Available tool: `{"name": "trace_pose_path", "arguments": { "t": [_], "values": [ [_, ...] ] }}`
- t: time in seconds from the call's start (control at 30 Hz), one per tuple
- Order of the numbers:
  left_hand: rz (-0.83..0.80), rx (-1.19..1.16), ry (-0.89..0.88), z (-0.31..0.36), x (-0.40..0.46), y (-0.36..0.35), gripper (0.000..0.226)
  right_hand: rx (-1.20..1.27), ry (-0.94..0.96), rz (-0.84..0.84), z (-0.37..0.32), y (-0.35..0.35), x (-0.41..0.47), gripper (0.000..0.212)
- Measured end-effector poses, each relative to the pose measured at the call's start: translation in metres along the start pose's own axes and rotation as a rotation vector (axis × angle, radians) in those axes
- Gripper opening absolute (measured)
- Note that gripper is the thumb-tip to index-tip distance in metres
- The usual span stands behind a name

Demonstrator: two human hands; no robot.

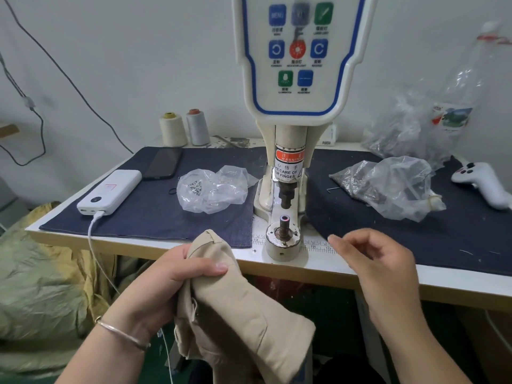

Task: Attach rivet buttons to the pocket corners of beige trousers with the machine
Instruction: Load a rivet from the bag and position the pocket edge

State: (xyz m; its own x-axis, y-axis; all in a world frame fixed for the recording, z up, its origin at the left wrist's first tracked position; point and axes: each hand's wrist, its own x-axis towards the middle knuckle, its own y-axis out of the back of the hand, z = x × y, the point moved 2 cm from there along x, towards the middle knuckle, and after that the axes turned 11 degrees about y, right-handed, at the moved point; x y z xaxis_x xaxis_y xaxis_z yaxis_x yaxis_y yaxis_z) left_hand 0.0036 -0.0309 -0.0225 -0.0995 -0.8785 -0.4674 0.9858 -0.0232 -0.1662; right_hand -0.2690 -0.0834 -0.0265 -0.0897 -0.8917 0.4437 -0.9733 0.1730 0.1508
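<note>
My left hand (177, 275) grips a fold of the beige trousers (235, 314) below the table's front edge, thumb pressed on top of the cloth. The rest of the trousers hangs down toward my lap. The rivet machine (291, 151) stands in the middle of the table, its lower die post (284, 224) bare under the upper punch (285, 194). To the right of the die, my right hand (379, 259) hovers over the table edge with fingers loosely curled, holding nothing. A clear bag of small rivets (210, 189) lies left of the machine.
Dark blue cloth (155, 209) covers the table. A white power bank (110, 192) and a phone (163, 163) lie at the left, two thread cones (184, 128) at the back. More plastic bags (388, 187) and a white handheld controller (482, 181) lie at the right.
</note>
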Motion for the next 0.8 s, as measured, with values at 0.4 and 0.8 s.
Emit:
{"name": "trace_pose_path", "arguments": {
  "t": [0.4,0.8],
  "values": [
    [-0.445,0.132,0.026,0.015,-0.043,-0.061,0.033,0.351,-0.012,-0.883,-0.048,-0.014,-0.041,0.098],
    [-0.393,0.334,0.124,0.018,-0.035,-0.066,0.020,0.779,-0.516,-0.985,-0.031,0.019,-0.040,0.045]
  ]
}}
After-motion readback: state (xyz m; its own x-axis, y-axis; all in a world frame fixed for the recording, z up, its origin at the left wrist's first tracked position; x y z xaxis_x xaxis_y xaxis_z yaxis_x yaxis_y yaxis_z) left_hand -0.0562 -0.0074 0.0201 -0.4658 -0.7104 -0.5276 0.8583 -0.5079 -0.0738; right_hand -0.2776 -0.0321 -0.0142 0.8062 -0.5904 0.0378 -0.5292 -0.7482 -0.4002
